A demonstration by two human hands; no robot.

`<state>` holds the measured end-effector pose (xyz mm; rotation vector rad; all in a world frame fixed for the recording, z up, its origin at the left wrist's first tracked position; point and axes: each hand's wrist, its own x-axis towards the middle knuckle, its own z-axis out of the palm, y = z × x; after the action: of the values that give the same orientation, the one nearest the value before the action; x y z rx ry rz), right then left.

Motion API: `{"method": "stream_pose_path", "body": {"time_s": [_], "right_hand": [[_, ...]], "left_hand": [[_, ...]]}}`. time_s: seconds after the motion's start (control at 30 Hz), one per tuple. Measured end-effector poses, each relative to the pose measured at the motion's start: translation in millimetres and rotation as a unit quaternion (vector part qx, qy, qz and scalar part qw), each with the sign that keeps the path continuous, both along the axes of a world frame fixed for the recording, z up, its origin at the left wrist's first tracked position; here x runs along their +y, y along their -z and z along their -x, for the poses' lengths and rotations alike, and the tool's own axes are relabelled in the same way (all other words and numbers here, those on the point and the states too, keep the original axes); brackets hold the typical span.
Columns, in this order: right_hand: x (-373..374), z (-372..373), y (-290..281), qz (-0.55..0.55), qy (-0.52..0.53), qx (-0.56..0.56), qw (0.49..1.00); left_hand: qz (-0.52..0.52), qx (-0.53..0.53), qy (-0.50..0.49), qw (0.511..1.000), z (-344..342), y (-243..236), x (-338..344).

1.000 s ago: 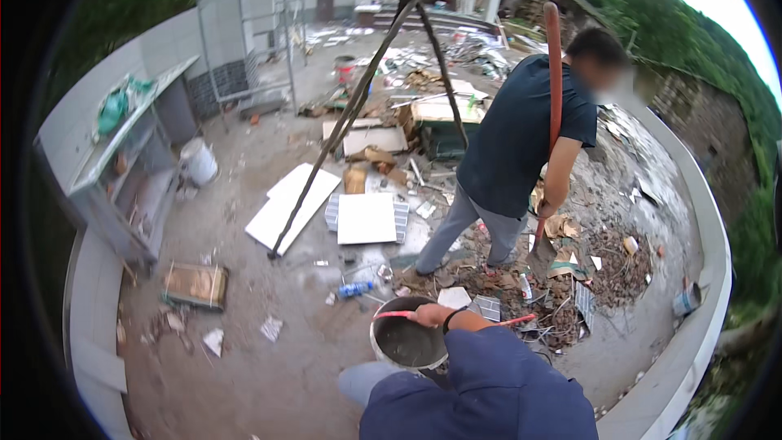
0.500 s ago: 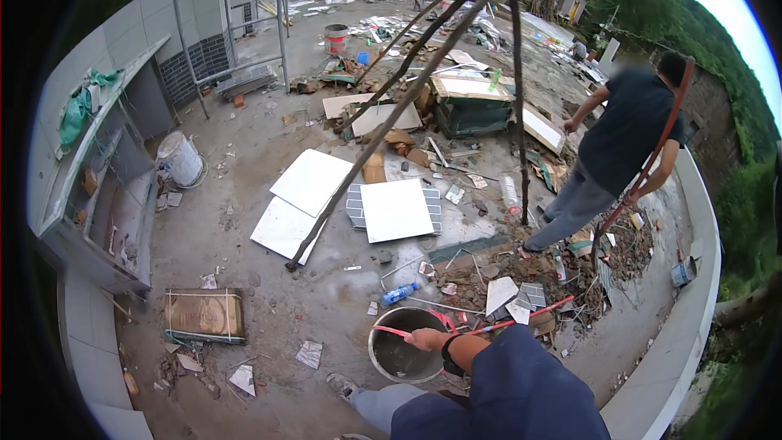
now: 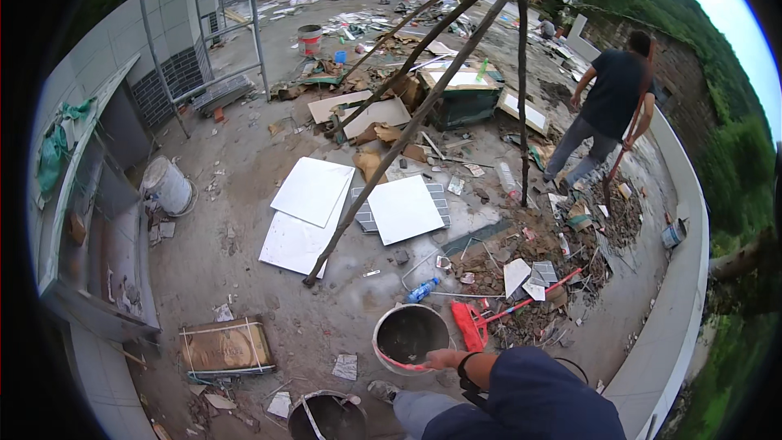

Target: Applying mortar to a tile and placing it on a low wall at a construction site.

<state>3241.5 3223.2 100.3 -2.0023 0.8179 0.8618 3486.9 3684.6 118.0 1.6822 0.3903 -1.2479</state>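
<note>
My right hand is closed at the near right rim of a grey bucket, beside a red strip along that rim. The bucket stands on the concrete with its dark inside showing. My left hand is out of view. Just right of the bucket lies a red broom-like tool, its red handle slanting over rubble. At the lower edge, near my shoe, another dark bucket is partly cut off. A blue-labelled plastic bottle lies just beyond the first bucket.
Wooden poles lean together ahead, past white panels. Rubble spreads to the right, where a co-worker holds a long-handled tool. A strapped carton lies left; a low wall bounds the right side.
My right hand has shifted to the bucket's near rim. The red tool's head and a second bucket have come into view. The co-worker appears farther off.
</note>
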Motion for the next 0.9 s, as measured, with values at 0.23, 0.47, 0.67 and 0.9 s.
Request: {"method": "stream_pose_path", "body": {"time_s": [0.23, 0.47, 0.67, 0.9], "right_hand": [[129.7, 193.2, -77.7, 0.157, 0.253, -0.010, 0.955], [429.1, 295.9, -147.8, 0.142, 0.400, 0.188, 0.886], [573.6, 326.1, -94.7, 0.122, 0.314, -0.024, 0.941], [613.0, 329.5, -41.7, 0.099, 0.395, -0.043, 0.912]], "left_hand": [[0.010, 0.093, 0.087, 0.992, -129.9, 110.1, -15.3], [-0.047, -0.019, 0.204, 0.978, -183.3, 153.0, -44.8], [-0.156, -0.279, 0.327, 0.889, -225.0, 150.2, -34.0], [-0.318, -0.569, 0.430, 0.625, -210.4, -6.8, -6.9]]}}
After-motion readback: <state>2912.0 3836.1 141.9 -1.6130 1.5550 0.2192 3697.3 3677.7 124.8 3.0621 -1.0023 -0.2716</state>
